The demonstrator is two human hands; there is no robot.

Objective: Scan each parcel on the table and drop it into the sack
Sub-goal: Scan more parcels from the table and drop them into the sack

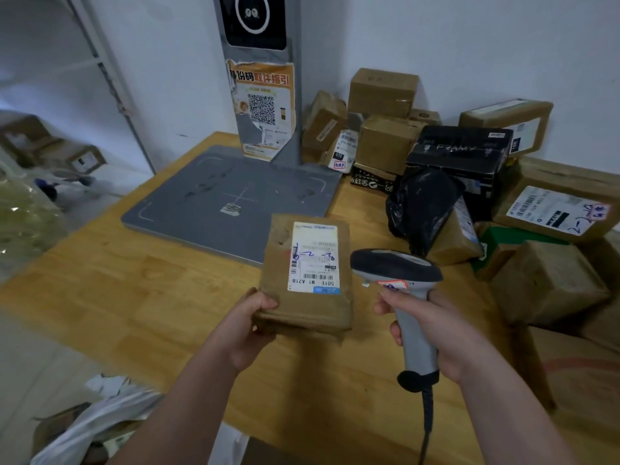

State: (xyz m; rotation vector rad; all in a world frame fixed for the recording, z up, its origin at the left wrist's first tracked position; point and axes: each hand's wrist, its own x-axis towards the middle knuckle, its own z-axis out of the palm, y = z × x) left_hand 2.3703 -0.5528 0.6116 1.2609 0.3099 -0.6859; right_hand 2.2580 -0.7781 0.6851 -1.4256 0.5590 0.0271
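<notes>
My left hand (pixel 250 325) grips the near left corner of a brown cardboard parcel (pixel 307 307), held above the wooden table (pixel 141 290) with its white shipping label facing up. My right hand (pixel 432 327) is curled round the grey handle of a handheld barcode scanner (pixel 399 266), whose dark head sits just right of the parcel's label. The white sack (pixel 97 421) lies open at the lower left, beside the table's near edge, with parcels showing inside it.
A grey scanning platform (pixel 214 189) with an upright post and QR poster stands at the table's back. Several brown boxes, a black PRAMY box (pixel 459 152) and a black plastic bag (pixel 422 206) crowd the right side. Shelving stands at the left.
</notes>
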